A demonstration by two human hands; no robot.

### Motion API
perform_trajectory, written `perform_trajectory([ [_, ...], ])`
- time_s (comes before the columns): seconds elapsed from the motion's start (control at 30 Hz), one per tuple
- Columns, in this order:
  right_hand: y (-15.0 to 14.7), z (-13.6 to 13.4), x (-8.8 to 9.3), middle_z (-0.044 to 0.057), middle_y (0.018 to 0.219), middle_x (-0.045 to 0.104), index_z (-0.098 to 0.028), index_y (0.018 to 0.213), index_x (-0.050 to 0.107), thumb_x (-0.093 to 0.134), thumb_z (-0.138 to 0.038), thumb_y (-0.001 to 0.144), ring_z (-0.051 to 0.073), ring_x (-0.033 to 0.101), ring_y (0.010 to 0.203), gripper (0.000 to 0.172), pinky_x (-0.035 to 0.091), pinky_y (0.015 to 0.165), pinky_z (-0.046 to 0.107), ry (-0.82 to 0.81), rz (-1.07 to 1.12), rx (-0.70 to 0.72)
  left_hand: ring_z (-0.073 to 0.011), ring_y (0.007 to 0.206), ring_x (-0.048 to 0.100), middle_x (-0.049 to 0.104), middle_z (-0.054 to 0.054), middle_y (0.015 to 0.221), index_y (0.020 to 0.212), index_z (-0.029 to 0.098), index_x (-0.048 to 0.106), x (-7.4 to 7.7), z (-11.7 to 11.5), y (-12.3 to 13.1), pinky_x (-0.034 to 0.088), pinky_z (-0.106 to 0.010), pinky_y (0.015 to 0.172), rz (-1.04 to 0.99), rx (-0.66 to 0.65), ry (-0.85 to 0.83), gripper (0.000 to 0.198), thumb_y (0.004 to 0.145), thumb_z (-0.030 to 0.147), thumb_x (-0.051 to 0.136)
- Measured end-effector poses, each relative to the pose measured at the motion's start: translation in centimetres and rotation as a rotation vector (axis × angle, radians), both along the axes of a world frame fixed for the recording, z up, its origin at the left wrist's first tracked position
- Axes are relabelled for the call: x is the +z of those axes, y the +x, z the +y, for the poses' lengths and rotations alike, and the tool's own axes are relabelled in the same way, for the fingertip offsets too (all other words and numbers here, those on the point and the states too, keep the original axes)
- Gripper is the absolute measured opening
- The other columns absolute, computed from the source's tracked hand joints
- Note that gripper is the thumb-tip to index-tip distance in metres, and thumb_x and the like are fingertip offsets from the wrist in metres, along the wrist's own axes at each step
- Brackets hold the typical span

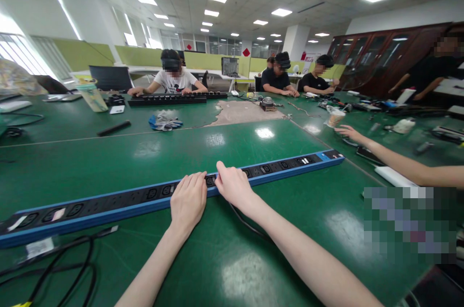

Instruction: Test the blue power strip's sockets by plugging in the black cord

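Note:
A long blue-and-black power strip (140, 196) with rows of sockets lies across the green table, from the left edge of view to right of centre. Near its middle my left hand (189, 197) wraps over the strip, its fingers curled toward the far side. Just to the right, my right hand (235, 185) also grips the strip, with its thumb raised and its fingertips hidden. One socket shows in the small gap between the two hands. Beneath my right wrist passes a black cable (250, 226).
Looped black cables (87, 258) lie at the front left. Farther back are blue-and-grey gloves (165, 120), a black bar (114, 128) and a lidded cup (92, 96). Another person's hand (351, 134) reaches in from the right near a drink cup (335, 116). Several people sit across the table.

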State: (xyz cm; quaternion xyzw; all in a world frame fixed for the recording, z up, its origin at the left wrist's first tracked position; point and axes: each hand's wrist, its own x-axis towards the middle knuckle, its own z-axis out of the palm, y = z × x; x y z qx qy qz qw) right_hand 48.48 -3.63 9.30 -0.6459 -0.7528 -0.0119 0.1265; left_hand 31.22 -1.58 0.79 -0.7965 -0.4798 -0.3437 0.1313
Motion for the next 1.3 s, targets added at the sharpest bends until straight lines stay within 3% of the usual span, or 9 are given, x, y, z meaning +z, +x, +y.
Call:
perform_trajectory([
  [0.2,0.6,1.3,0.7,0.009,0.099,0.077,-0.023,0.113,0.061,0.051,-0.028,0.101,0.025,0.073,0.092,0.017,0.046,0.076,0.030,-0.041,0.018,0.032,-0.0288,0.126,0.066,0.072,-0.011,0.135,0.140,0.019,0.065,0.0,-0.1,0.0,0.041,-0.049,0.121,-0.009,-0.009,0.005,0.042,0.106,0.026,0.042],
  [0.37,1.9,0.9,4.4,0.003,0.088,0.074,-0.024,0.105,0.062,0.053,-0.032,0.099,0.021,0.068,0.081,0.014,0.039,0.070,0.028,0.098,0.143,0.054,-0.0294,0.128,0.065,0.072,-0.012,0.136,0.142,0.021,0.064,0.1,-0.2,0.1,0.041,-0.051,0.121,-0.014,-0.010,-0.010,0.044,0.106,0.027,0.040],
  [0.47,4.1,-0.2,6.7,0.000,0.080,0.070,-0.023,0.101,0.060,0.052,-0.039,0.101,0.016,0.063,0.072,0.018,0.037,0.066,0.026,0.173,0.327,0.121,-0.0292,0.129,0.065,0.071,-0.012,0.138,0.144,0.021,0.063,0.0,-0.1,0.0,0.040,-0.051,0.122,-0.022,-0.022,-0.018,0.045,0.106,0.028,0.041],
  [0.57,8.0,-0.5,7.4,-0.002,0.072,0.065,-0.022,0.097,0.059,0.053,-0.044,0.100,0.014,0.058,0.065,0.023,0.037,0.063,0.024,0.177,0.507,0.113,-0.0289,0.134,0.063,0.068,-0.011,0.144,0.145,0.019,0.063,-0.5,0.0,-0.3,0.038,-0.051,0.125,-0.031,-0.028,-0.024,0.045,0.106,0.028,0.041],
  [0.7,14.2,0.5,6.2,-0.002,0.068,0.065,-0.021,0.095,0.059,0.059,-0.042,0.094,0.014,0.054,0.059,0.022,0.038,0.059,0.025,0.100,0.635,-0.001,-0.0292,0.143,0.057,0.062,-0.012,0.152,0.149,0.018,0.059,-0.7,-0.3,-0.1,0.035,-0.053,0.127,-0.034,-0.025,-0.024,0.048,0.106,0.029,0.043],
  [0.83,17.7,1.6,4.4,0.000,0.068,0.068,-0.020,0.099,0.063,0.059,-0.041,0.092,0.014,0.053,0.054,0.022,0.037,0.056,0.026,-0.003,0.666,-0.011,-0.0295,0.151,0.047,0.055,-0.011,0.159,0.155,0.019,0.054,0.3,-1.3,2.8,0.030,-0.055,0.130,0.001,-0.036,-0.036,0.051,0.106,0.031,0.044],
  [0.97,17.6,1.9,2.7,-0.003,0.062,0.063,-0.020,0.095,0.066,0.060,-0.035,0.091,0.014,0.056,0.055,0.017,0.036,0.058,0.026,-0.022,0.516,0.038,-0.0289,0.152,0.047,0.053,-0.009,0.161,0.158,0.023,0.051,1.2,-2.1,7.9,0.033,-0.055,0.129,0.015,-0.111,-0.064,0.053,0.106,0.030,0.043],
  [1.07,16.9,1.7,1.5,-0.004,0.064,0.064,-0.020,0.092,0.066,0.062,-0.030,0.091,0.014,0.057,0.058,0.011,0.035,0.060,0.026,0.015,0.375,0.035,-0.0295,0.151,0.048,0.052,-0.010,0.162,0.158,0.020,0.052,0.9,-2.3,10.6,0.032,-0.054,0.129,0.036,-0.138,-0.091,0.053,0.106,0.030,0.043],
  [1.3,15.9,1.7,0.3,-0.003,0.070,0.065,-0.022,0.091,0.062,0.061,-0.028,0.094,0.014,0.059,0.064,0.007,0.034,0.064,0.025,0.059,0.280,0.038,-0.0290,0.153,0.045,0.047,-0.010,0.165,0.164,0.021,0.043,-0.3,-2.1,10.8,0.030,-0.053,0.130,0.060,-0.173,-0.092,0.060,0.104,0.023,0.042],
])
